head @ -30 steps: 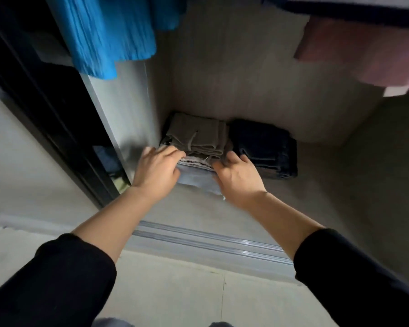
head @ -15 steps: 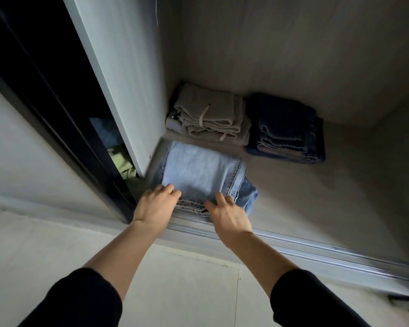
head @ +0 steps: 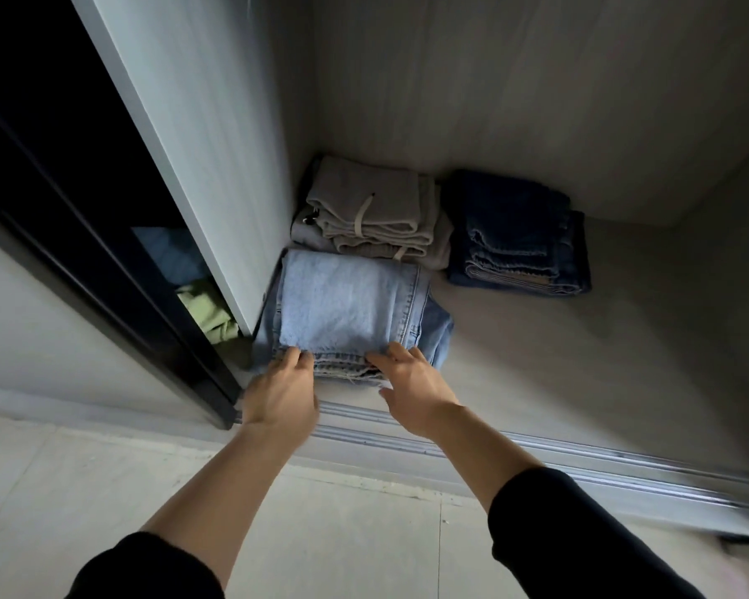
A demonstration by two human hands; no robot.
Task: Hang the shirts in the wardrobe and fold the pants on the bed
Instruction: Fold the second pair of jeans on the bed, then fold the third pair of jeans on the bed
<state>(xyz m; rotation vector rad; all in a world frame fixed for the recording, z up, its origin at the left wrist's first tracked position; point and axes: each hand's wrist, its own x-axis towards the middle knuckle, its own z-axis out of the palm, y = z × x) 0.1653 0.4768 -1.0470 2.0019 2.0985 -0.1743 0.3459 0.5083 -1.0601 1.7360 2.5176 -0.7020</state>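
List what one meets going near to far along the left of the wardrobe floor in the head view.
Door track → left hand and right hand, both at the near edge of the → light blue jeans → beige pants stack → back wall. Dark jeans stack omitted: level with the beige one.

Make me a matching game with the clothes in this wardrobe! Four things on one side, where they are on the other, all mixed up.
1 light blue jeans
2 beige pants
3 dark blue jeans
4 green cloth

A back left corner
B left of the white partition
C front, nearest the track
D back, right of the beige pants

Pairs: 1-C, 2-A, 3-D, 4-B
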